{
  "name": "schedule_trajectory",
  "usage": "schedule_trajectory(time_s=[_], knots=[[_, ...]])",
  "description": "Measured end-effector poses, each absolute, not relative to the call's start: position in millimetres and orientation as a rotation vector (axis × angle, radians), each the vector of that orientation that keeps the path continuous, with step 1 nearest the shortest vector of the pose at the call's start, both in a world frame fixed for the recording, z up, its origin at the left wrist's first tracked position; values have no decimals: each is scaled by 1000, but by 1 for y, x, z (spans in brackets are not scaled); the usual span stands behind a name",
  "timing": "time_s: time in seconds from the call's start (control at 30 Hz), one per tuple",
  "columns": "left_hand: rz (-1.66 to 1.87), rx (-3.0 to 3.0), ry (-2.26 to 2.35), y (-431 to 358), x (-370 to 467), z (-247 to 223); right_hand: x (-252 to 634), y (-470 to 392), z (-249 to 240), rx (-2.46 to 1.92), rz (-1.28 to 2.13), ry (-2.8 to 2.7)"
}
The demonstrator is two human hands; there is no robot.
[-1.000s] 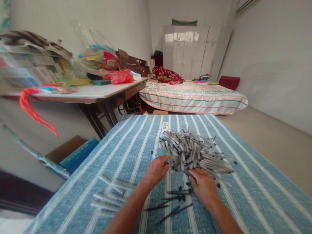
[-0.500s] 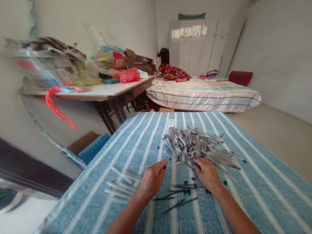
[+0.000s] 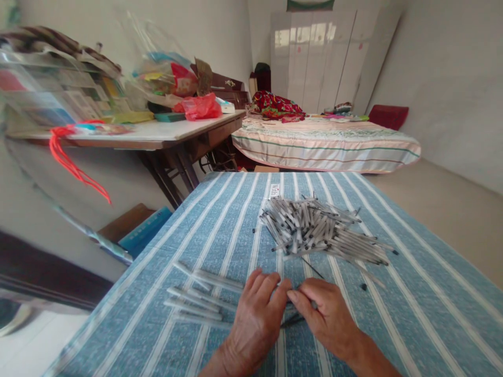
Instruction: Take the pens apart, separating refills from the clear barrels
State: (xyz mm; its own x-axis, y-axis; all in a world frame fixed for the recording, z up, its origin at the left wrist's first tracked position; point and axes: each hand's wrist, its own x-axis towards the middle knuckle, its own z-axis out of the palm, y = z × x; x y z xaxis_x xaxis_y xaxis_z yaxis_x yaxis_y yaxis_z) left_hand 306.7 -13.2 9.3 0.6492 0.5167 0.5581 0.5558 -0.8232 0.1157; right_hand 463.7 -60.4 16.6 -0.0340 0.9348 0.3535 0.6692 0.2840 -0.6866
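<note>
My left hand [image 3: 261, 309] is closed, knuckles up, over a slim pen that its fingers now mostly hide. Close against it, my right hand [image 3: 330, 311] pinches with thumb and forefinger; what lies in its grip is hidden. The fingertips of both hands meet above the table. Beyond them is a heaped pile of pale, translucent pens with black ends [image 3: 310, 225]. Several clear pen barrels [image 3: 204, 301] lie to the left of my left hand. Thin black rods [image 3: 293, 319] show partly beneath my hands, and one small black cap [image 3: 363, 287] sits to the right.
A blue and white striped cloth [image 3: 149, 314] covers the table. A side table [image 3: 157, 137] along the left wall bears a clear box, plastic bags and hanging red cord [image 3: 74, 165]. A bed [image 3: 326, 144] and a white wardrobe [image 3: 314, 63] stand behind.
Both hands have drawn back from the pile's near edge and come together closer to me. The left hand has brought the pen along and turned knuckles up. The view has shifted slightly.
</note>
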Motion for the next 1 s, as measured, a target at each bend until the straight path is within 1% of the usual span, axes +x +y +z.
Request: schedule_trajectory(time_s=[0.27, 0.43, 0.7, 1.0], knots=[[-1007, -2890, -916, -13, 302, 17, 474, -64, 13, -1416, 834, -1661], [-969, -3024, -876, -9, 297, 17, 482, -66, 3, -1366, 1022, -1532], [-875, -3122, -665, -15, 303, 9, 477, -64, -5, -1396, 1102, -1426], [-714, -3162, -740, -16, 304, 9, 483, -66, -4, -1324, 1263, -1379]])
